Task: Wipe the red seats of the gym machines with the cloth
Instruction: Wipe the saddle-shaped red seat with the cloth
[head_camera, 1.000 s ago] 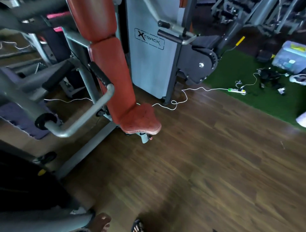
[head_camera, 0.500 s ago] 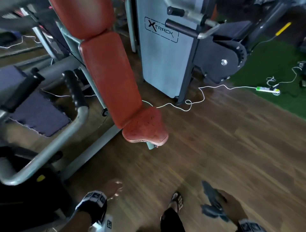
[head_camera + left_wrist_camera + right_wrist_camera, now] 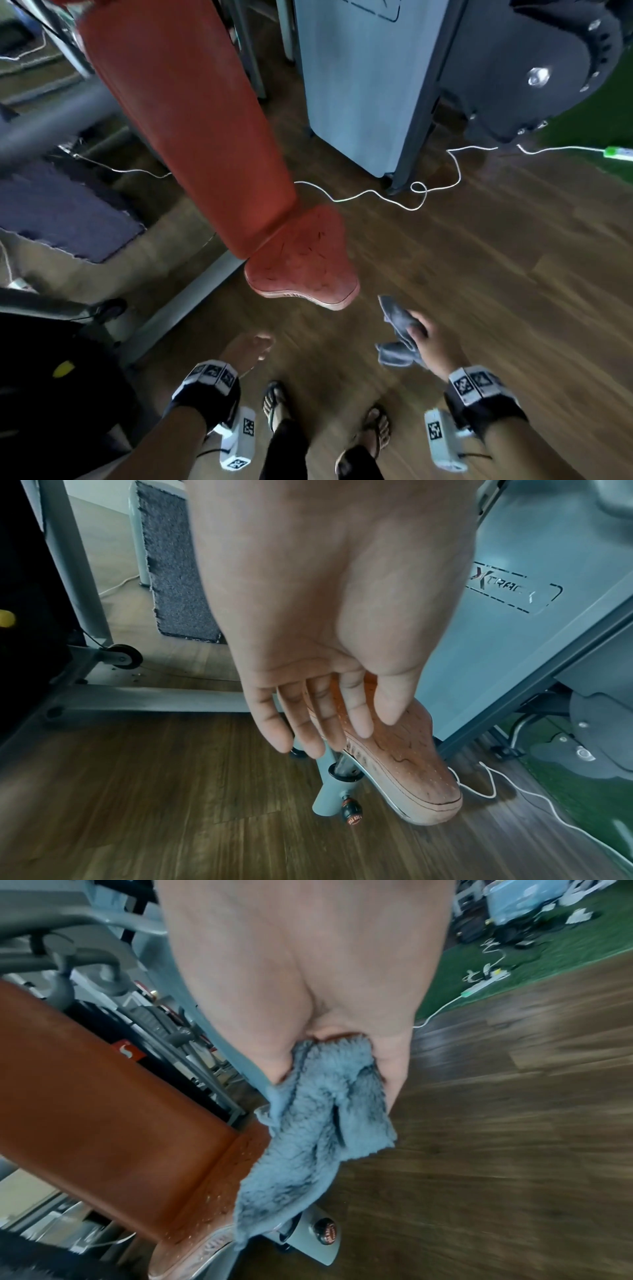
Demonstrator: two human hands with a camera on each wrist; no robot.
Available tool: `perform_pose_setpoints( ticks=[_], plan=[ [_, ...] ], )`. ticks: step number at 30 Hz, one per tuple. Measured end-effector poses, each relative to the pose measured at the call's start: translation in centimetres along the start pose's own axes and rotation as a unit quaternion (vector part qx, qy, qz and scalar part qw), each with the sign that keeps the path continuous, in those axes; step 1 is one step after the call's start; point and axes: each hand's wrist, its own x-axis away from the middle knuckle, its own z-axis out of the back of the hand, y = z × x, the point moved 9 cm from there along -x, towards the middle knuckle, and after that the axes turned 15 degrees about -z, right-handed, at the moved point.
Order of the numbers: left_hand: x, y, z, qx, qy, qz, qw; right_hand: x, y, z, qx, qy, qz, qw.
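Observation:
A cracked red seat (image 3: 301, 257) with a long red backrest (image 3: 191, 120) stands on a grey post in front of me. My right hand (image 3: 424, 337) grips a grey fluffy cloth (image 3: 397, 325) just right of the seat's front edge, a little short of it. In the right wrist view the cloth (image 3: 318, 1118) hangs from the right hand (image 3: 342, 1053) beside the seat (image 3: 232, 1183). My left hand (image 3: 253, 349) hovers below the seat with straight fingers and holds nothing. In the left wrist view, the left hand's fingers (image 3: 318, 723) point at the seat (image 3: 404, 758).
A grey weight-stack cover (image 3: 363, 85) and a dark cam plate (image 3: 534, 75) stand behind the seat. A white cable (image 3: 411, 202) runs over the wooden floor to a power strip (image 3: 618, 150). Grey frame bars (image 3: 185, 301) lie left. My sandalled feet (image 3: 274, 404) are below.
I have come closer to the seat, which now looks larger. Both hands have come up into view toward it, the right one carrying the cloth.

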Motion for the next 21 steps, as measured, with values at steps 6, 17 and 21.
perform_pose_setpoints(
  ticks=[6,17,21],
  plan=[
    [-6.3,-0.6,1.9,-0.060,0.037,-0.056,0.996,-6.0,-3.6,-4.4,0.021,0.099,0.028,0.994],
    [-16.9,-6.5,6.2,-0.088,0.137,-0.064,0.985,-13.5,-7.1,-14.6,0.191,0.153,0.077,0.967],
    [-20.3,-9.4,5.8,-0.095,0.116,-0.093,0.984,-15.4,-7.5,-14.8,0.212,0.175,0.073,0.959]
  ],
)
